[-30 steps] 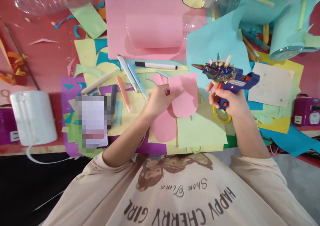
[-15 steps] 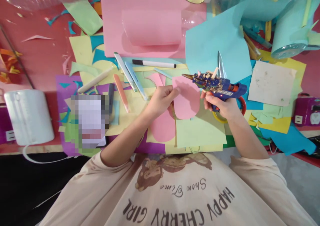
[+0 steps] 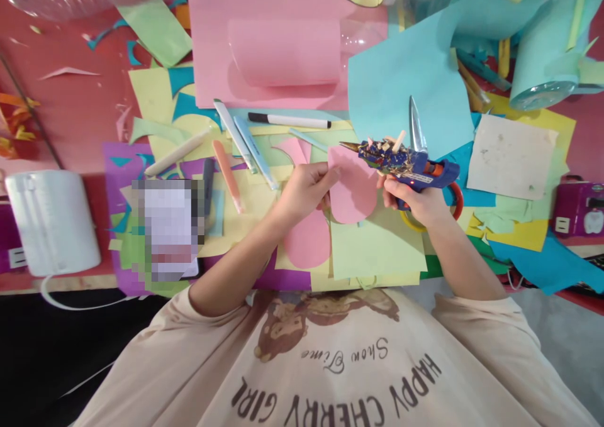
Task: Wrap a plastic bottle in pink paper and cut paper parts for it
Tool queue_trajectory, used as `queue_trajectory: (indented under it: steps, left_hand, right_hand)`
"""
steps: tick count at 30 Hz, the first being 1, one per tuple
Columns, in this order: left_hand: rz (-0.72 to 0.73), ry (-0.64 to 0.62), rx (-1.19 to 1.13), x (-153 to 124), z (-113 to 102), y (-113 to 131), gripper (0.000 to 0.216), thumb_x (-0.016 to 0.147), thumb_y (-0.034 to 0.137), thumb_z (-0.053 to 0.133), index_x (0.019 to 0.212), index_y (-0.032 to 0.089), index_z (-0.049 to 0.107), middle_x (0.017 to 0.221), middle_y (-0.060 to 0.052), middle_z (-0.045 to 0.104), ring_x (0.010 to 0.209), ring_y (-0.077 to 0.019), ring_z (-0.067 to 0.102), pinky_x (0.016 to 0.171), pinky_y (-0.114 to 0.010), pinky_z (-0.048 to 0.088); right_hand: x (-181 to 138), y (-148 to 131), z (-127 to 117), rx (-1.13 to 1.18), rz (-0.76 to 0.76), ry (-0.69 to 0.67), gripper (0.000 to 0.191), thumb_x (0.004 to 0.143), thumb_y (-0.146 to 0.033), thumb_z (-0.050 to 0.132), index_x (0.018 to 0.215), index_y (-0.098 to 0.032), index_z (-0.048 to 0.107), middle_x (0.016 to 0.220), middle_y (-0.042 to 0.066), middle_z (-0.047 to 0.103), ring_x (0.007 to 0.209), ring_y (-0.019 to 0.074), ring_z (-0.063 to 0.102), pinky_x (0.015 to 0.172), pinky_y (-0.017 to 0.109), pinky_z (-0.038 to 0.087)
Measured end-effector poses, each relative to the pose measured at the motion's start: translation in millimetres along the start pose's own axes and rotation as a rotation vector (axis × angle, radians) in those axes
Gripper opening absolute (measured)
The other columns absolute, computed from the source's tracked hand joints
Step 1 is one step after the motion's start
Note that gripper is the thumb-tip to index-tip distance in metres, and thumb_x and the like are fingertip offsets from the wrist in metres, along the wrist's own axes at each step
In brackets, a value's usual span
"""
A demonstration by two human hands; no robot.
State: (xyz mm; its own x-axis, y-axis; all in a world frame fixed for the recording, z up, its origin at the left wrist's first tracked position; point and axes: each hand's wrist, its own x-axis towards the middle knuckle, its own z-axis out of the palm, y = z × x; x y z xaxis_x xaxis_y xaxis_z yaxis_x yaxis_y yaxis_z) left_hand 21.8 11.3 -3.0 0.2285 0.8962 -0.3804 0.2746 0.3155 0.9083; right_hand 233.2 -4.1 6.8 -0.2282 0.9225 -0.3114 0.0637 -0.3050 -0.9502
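Observation:
My left hand (image 3: 306, 191) pinches the left edge of a pink rounded paper cutout (image 3: 352, 185) and holds it just above the table. A second pink cutout (image 3: 306, 241) lies beneath it on yellow paper. My right hand (image 3: 415, 197) grips a blue hot glue gun (image 3: 408, 163) crusted with dried glue and paper bits. Its nozzle points left, over the top edge of the held cutout.
Scissors (image 3: 418, 131) with yellow and red handles lie behind the gun. Pens and markers (image 3: 287, 121) lie left of centre. A large pink sheet (image 3: 283, 49), a light blue sheet (image 3: 406, 87), paper scraps, a white roll (image 3: 51, 222) and plastic bottles (image 3: 542, 68) crowd the red table.
My right hand has brought the glue gun down and left, from over the blue sheet to the top edge of the held pink cutout. My left hand has kept its hold.

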Motion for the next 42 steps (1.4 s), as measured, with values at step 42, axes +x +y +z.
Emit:
queue_trajectory:
  steps: [42]
  left_hand:
    - [0.046, 0.057, 0.092, -3.9, 1.2, 3.1, 0.038, 0.084, 0.031, 0.049, 0.05, 0.02, 0.037, 0.034, 0.004, 0.048, 0.034, -0.0084, 0.049, 0.037, -0.018, 0.032]
  right_hand:
    - [-0.3, -0.8, 2.1, -0.14, -0.015, -0.008, 0.031, 0.078, -0.044, 0.068, 0.064, -0.019, 0.058, 0.05, -0.004, 0.054, 0.044, 0.0086, 0.049, 0.045, 0.025, 0.038]
